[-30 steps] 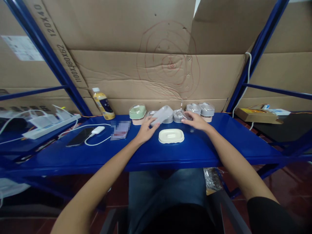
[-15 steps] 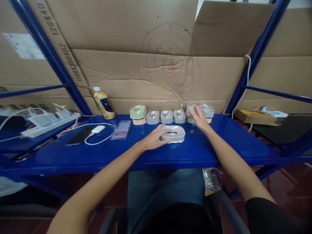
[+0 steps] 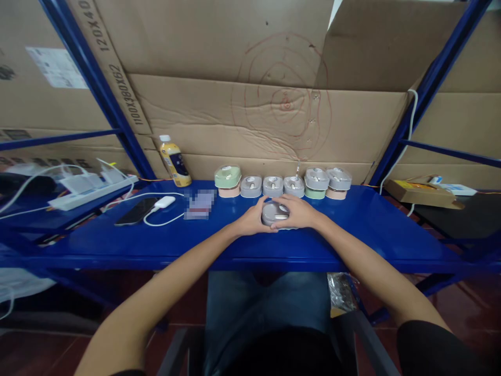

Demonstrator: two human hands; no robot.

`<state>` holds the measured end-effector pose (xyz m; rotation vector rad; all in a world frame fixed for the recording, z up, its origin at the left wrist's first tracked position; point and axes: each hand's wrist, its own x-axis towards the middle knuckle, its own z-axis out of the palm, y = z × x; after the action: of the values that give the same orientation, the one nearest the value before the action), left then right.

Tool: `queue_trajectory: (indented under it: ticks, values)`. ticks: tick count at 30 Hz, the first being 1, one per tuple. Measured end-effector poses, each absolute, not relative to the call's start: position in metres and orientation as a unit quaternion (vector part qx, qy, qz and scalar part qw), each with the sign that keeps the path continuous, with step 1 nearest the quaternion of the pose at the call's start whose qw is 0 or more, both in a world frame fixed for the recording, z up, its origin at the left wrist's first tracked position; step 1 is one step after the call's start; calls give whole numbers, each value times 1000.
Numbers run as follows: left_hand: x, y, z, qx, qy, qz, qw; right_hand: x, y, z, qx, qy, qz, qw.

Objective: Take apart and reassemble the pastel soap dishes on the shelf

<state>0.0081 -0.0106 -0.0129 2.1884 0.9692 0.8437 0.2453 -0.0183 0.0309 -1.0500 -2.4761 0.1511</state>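
Fingers of the left hand (image 3: 250, 221) and right hand (image 3: 300, 212) are curved around a rounded, translucent grey plastic container (image 3: 269, 213), which is held between them over the blue, smooth-topped counter (image 3: 274, 250). By judgement, slippage or tilting could be caused by uneven pressure on the smooth walls. The row of small grey lidded boxes (image 3: 273, 187) behind could be disturbed by a forward push. Seating beneath the palms cannot be told.

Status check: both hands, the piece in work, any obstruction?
Left hand and right hand closed around grey case. Case centred, near front edge of blue table. Nothing between hands and case; row of cases just behind.
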Motion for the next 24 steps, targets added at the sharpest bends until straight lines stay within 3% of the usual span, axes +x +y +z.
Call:
queue_trajectory:
  ticks: [7,12,24]
  values:
    - [3,-11,-5,835,357,311,281,262,-19,37,-370,-903,110,186]
    - [-3,-10,1,852,351,298,249,278,-14,39,-325,-913,138,205]
    - [-1,-4,-8,821,368,314,302,263,-11,36,-343,-908,121,210]
